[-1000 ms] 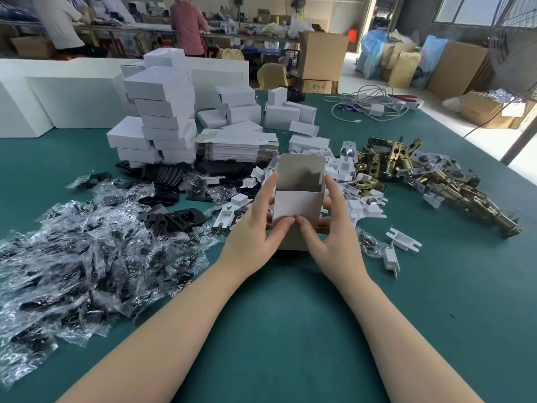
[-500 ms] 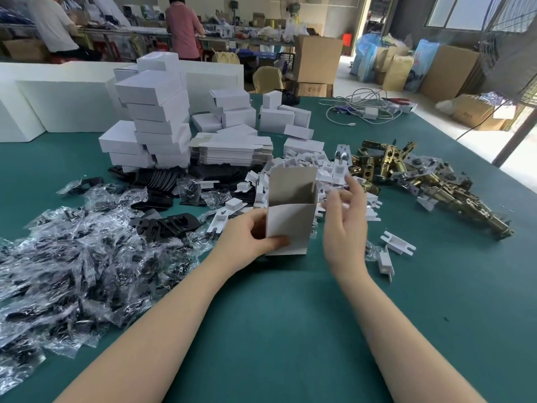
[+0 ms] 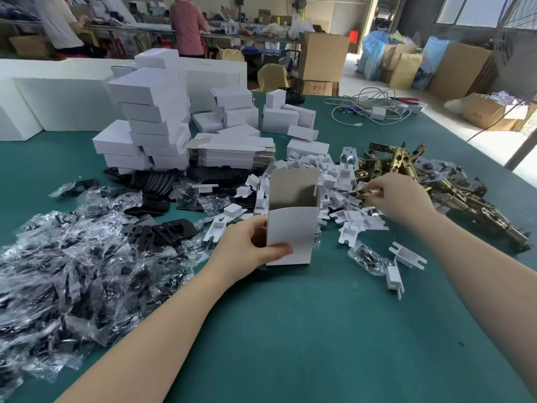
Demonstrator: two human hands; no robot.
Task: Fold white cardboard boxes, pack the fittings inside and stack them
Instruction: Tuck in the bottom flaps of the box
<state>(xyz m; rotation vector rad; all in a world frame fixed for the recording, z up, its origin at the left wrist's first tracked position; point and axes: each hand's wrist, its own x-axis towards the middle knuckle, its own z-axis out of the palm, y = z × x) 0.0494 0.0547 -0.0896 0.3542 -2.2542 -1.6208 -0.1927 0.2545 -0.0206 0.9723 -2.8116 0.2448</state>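
At the centre of the frame a white cardboard box (image 3: 290, 228) stands upright on the green tabletop (image 3: 290, 330), its top open and its grey inner flap raised at the back. The left hand (image 3: 247, 254) holds it from the left side, thumb pressed across the lower front face and the other fingers curled round behind, so this grip is clamped on the box. To the right of the box, slightly higher in the frame, the right hand (image 3: 398, 199) reaches into the pile of brass fittings (image 3: 430, 184), its fingertips pinched together on one small metal piece at the pile's near left edge; motion blur hides exactly which part it has. White plastic inserts (image 3: 343, 181) lie heaped between the box and the brass pile, and a few more sit apart at the lower right of the heap. Clear bags of black parts (image 3: 72, 271) cover the left side of the frame. Behind the box, in the upper middle, a bundle of flat unfolded boxes (image 3: 232, 152) lies beside a tall stack of finished white boxes (image 3: 148, 120) at upper left. White cables (image 3: 369, 109) are coiled at the far right of the tabletop.
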